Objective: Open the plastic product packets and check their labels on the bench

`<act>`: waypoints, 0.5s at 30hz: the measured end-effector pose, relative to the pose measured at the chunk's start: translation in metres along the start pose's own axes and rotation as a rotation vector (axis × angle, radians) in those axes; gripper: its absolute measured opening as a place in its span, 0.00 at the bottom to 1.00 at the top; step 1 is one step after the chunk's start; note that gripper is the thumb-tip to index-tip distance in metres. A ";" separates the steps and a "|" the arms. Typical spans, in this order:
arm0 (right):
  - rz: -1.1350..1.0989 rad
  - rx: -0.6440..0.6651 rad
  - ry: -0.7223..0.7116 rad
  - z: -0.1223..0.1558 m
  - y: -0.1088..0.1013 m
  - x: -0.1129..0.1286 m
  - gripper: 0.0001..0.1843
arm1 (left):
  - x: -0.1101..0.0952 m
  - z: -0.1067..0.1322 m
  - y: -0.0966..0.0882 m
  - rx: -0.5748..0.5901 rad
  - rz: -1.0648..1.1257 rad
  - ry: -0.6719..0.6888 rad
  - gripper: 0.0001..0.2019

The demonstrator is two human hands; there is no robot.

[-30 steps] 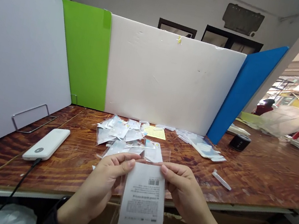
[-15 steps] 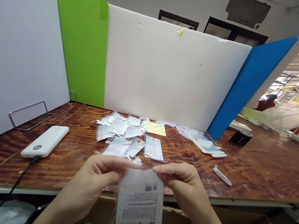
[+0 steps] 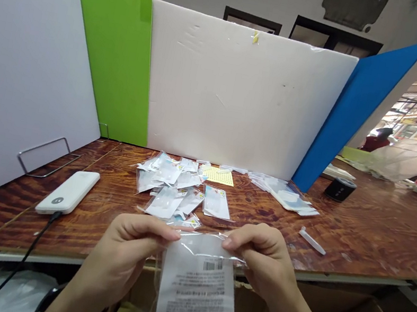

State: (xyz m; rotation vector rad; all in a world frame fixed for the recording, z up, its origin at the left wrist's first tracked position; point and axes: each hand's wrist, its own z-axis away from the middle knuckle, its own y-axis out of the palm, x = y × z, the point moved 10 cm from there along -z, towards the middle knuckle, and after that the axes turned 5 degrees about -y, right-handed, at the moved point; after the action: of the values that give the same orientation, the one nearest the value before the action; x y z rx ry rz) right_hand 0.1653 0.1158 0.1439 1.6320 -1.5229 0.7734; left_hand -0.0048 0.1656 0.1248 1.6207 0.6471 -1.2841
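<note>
My left hand (image 3: 125, 249) pinches the upper left corner of a clear plastic bag (image 3: 201, 243). At the opposite top corner, my right hand (image 3: 261, 257) grips the same bag between thumb and finger. Inside the bag is a white printed card (image 3: 197, 299) with a barcode and lines of text, its lower end cut off by the picture's bottom edge. Both hands hold the bag in front of the table's near edge. Behind them lies a pile of bagged cards (image 3: 167, 173), with a separate small stack of bagged cards (image 3: 217, 203) to its right.
A white power bank (image 3: 68, 193) with a black cable lies left on the wooden table (image 3: 259, 232). At right are a small clear tube (image 3: 312, 240), plastic pieces (image 3: 286, 195) and a black box-shaped device (image 3: 340, 189). A yellow dotted sheet (image 3: 217, 175) lies behind. White, green and blue panels surround the workspace.
My hands have moved slightly apart, and the bag's top edge is now stretched flat between them. The card shows larger and lower. The camera view has shifted a little.
</note>
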 end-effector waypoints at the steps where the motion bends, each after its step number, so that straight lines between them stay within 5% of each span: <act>1: 0.004 -0.005 -0.006 0.000 0.000 0.001 0.19 | -0.001 0.001 -0.002 -0.028 0.020 0.011 0.03; 6: 0.002 -0.014 -0.025 0.004 0.005 0.006 0.19 | -0.002 0.006 -0.001 -0.054 0.100 0.011 0.03; 15: -0.002 0.050 -0.041 0.006 0.009 0.015 0.17 | 0.001 0.007 0.013 0.087 0.141 -0.038 0.05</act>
State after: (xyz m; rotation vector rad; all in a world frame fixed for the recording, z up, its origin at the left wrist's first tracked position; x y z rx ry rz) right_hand 0.1576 0.1025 0.1549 1.6959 -1.5413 0.7871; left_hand 0.0032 0.1536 0.1281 1.6767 0.4509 -1.2512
